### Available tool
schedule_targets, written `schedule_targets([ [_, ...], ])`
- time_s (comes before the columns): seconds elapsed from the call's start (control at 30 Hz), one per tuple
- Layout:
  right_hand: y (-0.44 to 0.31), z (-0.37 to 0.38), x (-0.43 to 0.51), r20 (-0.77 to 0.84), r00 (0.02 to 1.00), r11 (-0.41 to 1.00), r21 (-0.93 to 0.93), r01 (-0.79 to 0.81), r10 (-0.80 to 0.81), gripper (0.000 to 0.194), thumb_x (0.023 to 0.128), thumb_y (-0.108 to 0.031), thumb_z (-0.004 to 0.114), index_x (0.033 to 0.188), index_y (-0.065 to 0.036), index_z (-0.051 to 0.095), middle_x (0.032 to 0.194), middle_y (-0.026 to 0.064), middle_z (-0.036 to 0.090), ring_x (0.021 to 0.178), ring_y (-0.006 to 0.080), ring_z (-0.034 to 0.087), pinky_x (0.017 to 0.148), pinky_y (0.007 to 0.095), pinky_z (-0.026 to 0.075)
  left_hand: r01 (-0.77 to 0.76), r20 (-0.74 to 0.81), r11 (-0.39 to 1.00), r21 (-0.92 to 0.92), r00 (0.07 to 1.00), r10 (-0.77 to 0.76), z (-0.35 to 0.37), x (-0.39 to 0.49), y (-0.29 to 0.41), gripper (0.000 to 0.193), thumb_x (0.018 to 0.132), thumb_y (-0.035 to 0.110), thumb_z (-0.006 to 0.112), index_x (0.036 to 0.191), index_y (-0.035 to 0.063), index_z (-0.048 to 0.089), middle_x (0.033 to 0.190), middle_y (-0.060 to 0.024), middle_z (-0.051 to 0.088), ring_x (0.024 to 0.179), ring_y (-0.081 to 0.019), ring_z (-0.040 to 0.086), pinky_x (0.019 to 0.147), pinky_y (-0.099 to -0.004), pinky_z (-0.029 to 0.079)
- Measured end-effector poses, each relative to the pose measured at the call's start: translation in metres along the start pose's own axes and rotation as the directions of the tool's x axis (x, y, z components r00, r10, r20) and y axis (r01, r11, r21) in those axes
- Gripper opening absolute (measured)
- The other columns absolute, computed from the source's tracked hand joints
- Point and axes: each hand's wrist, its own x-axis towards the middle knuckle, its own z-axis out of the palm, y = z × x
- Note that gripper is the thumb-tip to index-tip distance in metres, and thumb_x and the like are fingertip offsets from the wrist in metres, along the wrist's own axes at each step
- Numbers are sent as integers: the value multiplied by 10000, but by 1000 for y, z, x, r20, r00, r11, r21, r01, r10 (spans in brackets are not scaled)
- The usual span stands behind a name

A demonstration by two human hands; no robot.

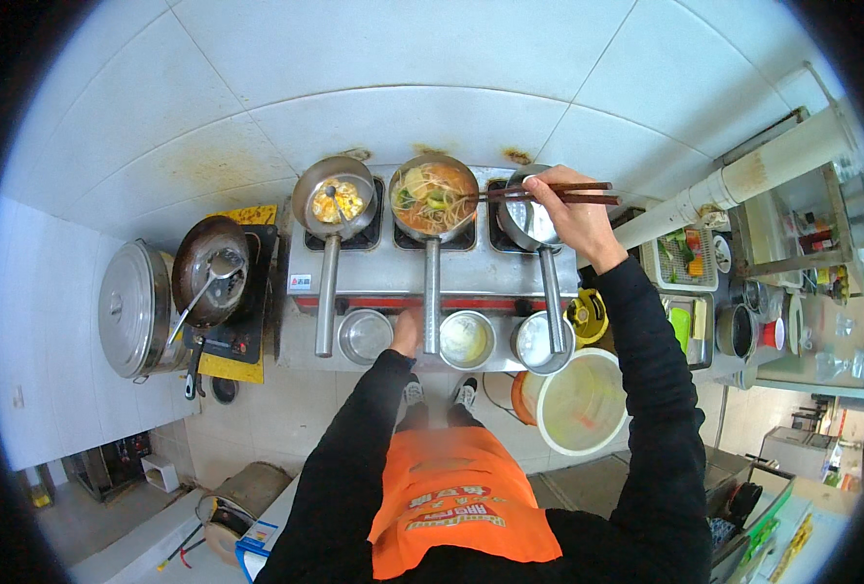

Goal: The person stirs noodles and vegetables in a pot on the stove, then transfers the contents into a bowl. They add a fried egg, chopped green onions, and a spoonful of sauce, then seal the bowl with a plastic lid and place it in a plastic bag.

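Observation:
My right hand [574, 215] grips a pair of dark wooden chopsticks [571, 191] above the right-hand saucepan [530, 217]. Their tips reach left into the middle saucepan [432, 157], which holds noodles [443, 208] in reddish broth with greens. My left hand [406, 332] is at the stove's front edge, just left of the middle pan's handle; blur hides its fingers, so its grip is unclear. Fried egg [338, 202] lies in the left saucepan [308, 193], with a round dark knob over it. All three pans sit on a steel gas stove [505, 274].
Metal bowls [365, 336] line the front ledge. At left, a wok [184, 270] with a ladle [220, 266] rests on an induction cooker [260, 306] beside a lidded stockpot [122, 310]. A white bucket [581, 401] stands lower right, near a vegetable basket [711, 285] and a slanting pipe [760, 168].

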Motion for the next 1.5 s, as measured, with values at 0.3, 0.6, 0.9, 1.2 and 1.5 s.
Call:
schedule_targets([
  [0.3,-9,13,8,-60,915,835,437,-334,398,280,1013,-213,642,963,56,698,854,101,727,741,142,684,688,287,574,-27,205,997,-71,978,41,-17,27,-68,265,1030,241,508,1005,33,672,772,-43,650,637,-152,644,559,-300,525],
  [0.6,-9,-19,8,-150,957,903,393,-172,247,259,1028,-217,626,950,21,691,875,83,720,779,137,704,696,263,597,-101,-69,659,746,971,227,19,-19,48,321,932,336,668,954,16,679,715,-162,683,692,-302,706,597,-438,546],
  [0.9,8,-11,-18,-153,925,818,532,-220,348,276,1032,-187,608,961,67,690,967,109,656,858,165,706,770,289,623,-132,-172,714,687,926,337,37,-45,100,283,828,277,766,942,23,710,816,-232,708,779,-416,708,648,-490,567],
  [1.2,26,39,-62,-164,927,817,539,-203,338,303,1032,-205,586,889,35,704,988,95,598,900,180,644,796,315,561,263,-10,794,-548,947,-321,8,-68,139,217,1001,287,633,1025,71,620,796,-49,663,647,-196,627,560,-331,486],
  [1.5,-7,54,-91,-406,902,964,265,-37,146,219,956,-174,684,829,4,687,859,121,626,787,259,626,694,384,507,236,96,951,-199,971,-220,31,-74,183,145,929,85,655,977,76,519,697,6,502,516,-92,465,452,-273,414],
])
